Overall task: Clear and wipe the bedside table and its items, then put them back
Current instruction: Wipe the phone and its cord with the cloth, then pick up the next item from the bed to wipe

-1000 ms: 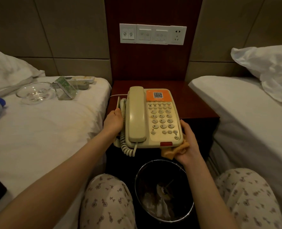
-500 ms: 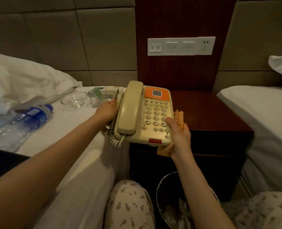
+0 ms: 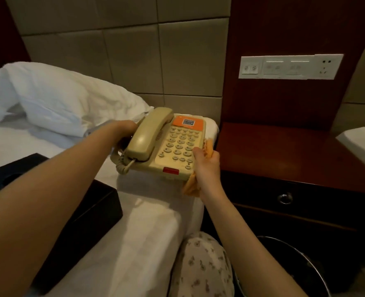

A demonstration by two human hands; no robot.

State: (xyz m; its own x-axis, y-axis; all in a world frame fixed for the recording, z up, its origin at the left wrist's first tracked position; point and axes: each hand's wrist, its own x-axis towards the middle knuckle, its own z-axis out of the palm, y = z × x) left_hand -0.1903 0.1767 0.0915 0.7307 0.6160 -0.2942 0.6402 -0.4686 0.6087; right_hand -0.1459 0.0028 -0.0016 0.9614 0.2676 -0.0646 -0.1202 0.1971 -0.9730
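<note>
A beige desk telephone (image 3: 173, 146) with an orange label and its handset in the cradle is held over the corner of the left bed (image 3: 147, 221). My left hand (image 3: 126, 130) grips its left side by the coiled cord. My right hand (image 3: 206, 166) grips its right edge and also holds an orange cloth (image 3: 191, 186) against it. The dark wooden bedside table (image 3: 284, 155) stands to the right with a bare top.
A white pillow (image 3: 55, 99) lies on the left bed, and a black box (image 3: 81, 213) sits on it near me. A waste bin (image 3: 284, 269) stands on the floor below the table drawer (image 3: 285, 198). A switch panel (image 3: 290, 66) is on the wall.
Both hands have carried the telephone left, off the bedside table and over the left bed. The view has swung left, so the bottle and glass dish are out of sight.
</note>
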